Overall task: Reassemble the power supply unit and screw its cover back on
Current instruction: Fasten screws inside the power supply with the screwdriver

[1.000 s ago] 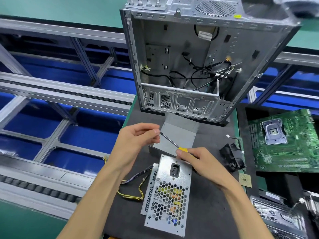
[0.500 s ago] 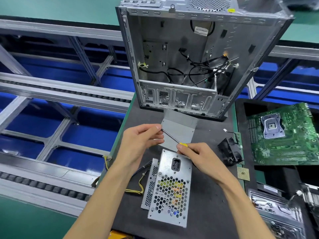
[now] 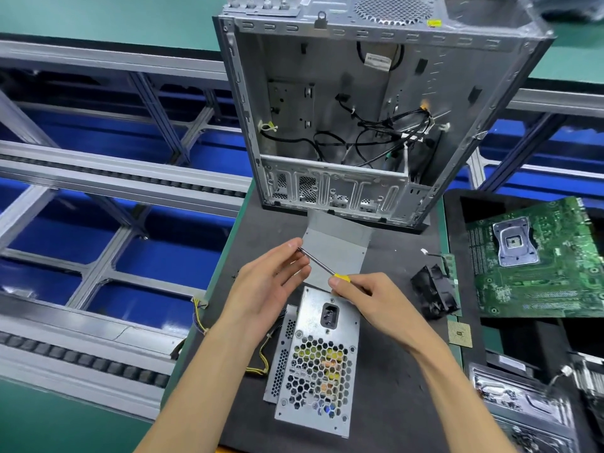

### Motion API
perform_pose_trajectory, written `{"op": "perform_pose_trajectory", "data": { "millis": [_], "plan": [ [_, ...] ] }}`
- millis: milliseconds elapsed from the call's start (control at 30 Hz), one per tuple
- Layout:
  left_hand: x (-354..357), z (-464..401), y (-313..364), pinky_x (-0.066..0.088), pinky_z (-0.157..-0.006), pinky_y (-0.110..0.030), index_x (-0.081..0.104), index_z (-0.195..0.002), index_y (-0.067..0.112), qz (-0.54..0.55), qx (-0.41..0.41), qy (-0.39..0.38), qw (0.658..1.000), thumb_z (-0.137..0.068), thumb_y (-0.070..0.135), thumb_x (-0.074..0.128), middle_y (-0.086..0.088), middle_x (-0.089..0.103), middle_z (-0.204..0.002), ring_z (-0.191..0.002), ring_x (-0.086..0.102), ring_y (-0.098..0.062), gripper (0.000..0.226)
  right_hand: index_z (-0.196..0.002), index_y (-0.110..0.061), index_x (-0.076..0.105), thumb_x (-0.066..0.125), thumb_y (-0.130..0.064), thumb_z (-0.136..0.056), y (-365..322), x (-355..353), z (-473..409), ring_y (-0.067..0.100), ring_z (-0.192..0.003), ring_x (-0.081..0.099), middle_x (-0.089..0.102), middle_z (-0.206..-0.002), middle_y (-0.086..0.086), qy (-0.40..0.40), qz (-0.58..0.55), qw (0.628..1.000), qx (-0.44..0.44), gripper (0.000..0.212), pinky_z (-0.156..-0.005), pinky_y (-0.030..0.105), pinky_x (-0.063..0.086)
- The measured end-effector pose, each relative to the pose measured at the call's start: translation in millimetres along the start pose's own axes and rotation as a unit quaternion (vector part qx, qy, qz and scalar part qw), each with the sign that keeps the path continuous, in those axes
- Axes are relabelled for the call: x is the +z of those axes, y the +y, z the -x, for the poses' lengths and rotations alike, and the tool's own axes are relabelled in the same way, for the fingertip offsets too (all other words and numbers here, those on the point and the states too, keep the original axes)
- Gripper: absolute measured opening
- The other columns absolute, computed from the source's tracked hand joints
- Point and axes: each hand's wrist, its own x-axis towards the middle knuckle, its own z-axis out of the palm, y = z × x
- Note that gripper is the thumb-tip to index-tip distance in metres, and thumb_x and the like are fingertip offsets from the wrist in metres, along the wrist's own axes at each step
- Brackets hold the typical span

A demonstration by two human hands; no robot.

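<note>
Head view: both hands over the mat, tool between them.
Right hand (image 3: pixel 366 299): fingers curled, pinching the yellow handle of the screwdriver (image 3: pixel 322 266).
Left hand (image 3: pixel 268 286): thumb and fingertips pinch the shaft's tip; other fingers loosely curled.
Power supply unit (image 3: pixel 318 364): just below both hands, near the right fingertips, socket and honeycomb grille facing up, on the black mat (image 3: pixel 389 371).
Cover (image 3: pixel 336 246): grey bent sheet, behind the screwdriver, lying flat beyond the unit.
Wires (image 3: pixel 258 367): yellow, left of unit.
Computer case (image 3: pixel 369 119): open, upright, at the mat's far end.
Motherboard (image 3: pixel 536 256): right, well apart.
Fan (image 3: pixel 431 292): black, between hands and motherboard.
</note>
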Motion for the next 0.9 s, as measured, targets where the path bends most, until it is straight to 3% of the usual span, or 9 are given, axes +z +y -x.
{"op": "perform_pose_trajectory", "data": {
  "millis": [267,433,533,600,733,833,900],
  "plan": [
    [4,5,0,0.061,-0.075,-0.031,0.081,-0.092,0.004,-0.143,0.077,0.037,0.986,-0.09,0.013,0.074,-0.018,0.073,-0.089,-0.088,0.072,-0.025,0.012,-0.067,0.0,0.044,0.061,-0.054,-0.097,2,0,0,0.012,-0.056,0.024,0.028,-0.061,-0.001,0.014,0.015,1.0,-0.001,0.064,-0.052,0.025,0.02],
    [5,7,3,0.061,-0.074,-0.032,0.079,-0.097,-0.001,-0.146,0.065,0.036,0.987,-0.092,0.009,0.07,-0.019,0.072,-0.088,-0.089,0.072,-0.028,0.014,-0.066,-0.002,0.048,0.062,-0.05,-0.098,3,-1,0,0.01,-0.053,0.025,0.031,-0.058,-0.005,0.008,0.009,1.0,0.008,0.06,-0.05,0.021,0.021],
    [2,6,4,0.061,-0.073,-0.031,0.08,-0.097,0.001,-0.144,0.059,0.03,0.987,-0.092,0.009,0.069,-0.02,0.072,-0.088,-0.088,0.073,-0.028,0.014,-0.06,-0.014,0.05,0.062,-0.047,-0.099,3,-2,-1,0.007,-0.051,0.027,0.034,-0.054,-0.012,0.004,0.002,1.0,0.014,0.052,-0.049,0.018,0.023],
    [1,5,6,0.061,-0.073,-0.03,0.08,-0.096,0.002,-0.144,0.052,0.018,0.988,-0.09,0.015,0.072,-0.019,0.073,-0.09,-0.088,0.074,-0.027,0.016,-0.06,-0.017,0.052,0.062,-0.047,-0.099,3,-1,-2,0.007,-0.052,0.029,0.037,-0.055,-0.013,0.001,-0.005,1.0,0.016,0.051,-0.05,0.019,0.024],
    [-4,7,3,0.06,-0.073,-0.028,0.081,-0.096,0.007,-0.159,0.045,0.031,0.986,-0.087,0.038,0.076,-0.014,0.077,-0.094,-0.088,0.076,-0.026,0.033,-0.065,-0.005,0.054,0.062,-0.053,-0.097,1,-1,-2,0.011,-0.055,0.028,0.035,-0.059,-0.005,0.0,0.001,1.0,0.015,0.058,-0.052,0.024,0.023],
    [-13,11,0,0.058,-0.07,-0.024,0.08,-0.097,0.016,-0.276,0.07,0.087,0.955,-0.088,0.052,0.068,-0.005,0.078,-0.091,-0.083,0.074,-0.015,0.039,-0.068,0.002,0.048,0.062,-0.054,-0.097,0,-2,-1,0.013,-0.055,0.025,0.03,-0.059,-0.003,0.003,0.007,1.0,0.01,0.065,-0.052,0.026,0.02],
    [-20,18,-2,0.057,-0.069,-0.025,0.078,-0.097,0.017,-0.347,0.029,0.071,0.935,-0.078,0.063,0.067,-0.003,0.078,-0.089,-0.078,0.073,-0.012,0.051,-0.068,0.003,0.047,0.062,-0.052,-0.098,-1,-1,0,0.013,-0.056,0.027,0.032,-0.059,-0.002,0.005,0.004,1.0,0.009,0.064,-0.054,0.028,0.021]
  ]
}}
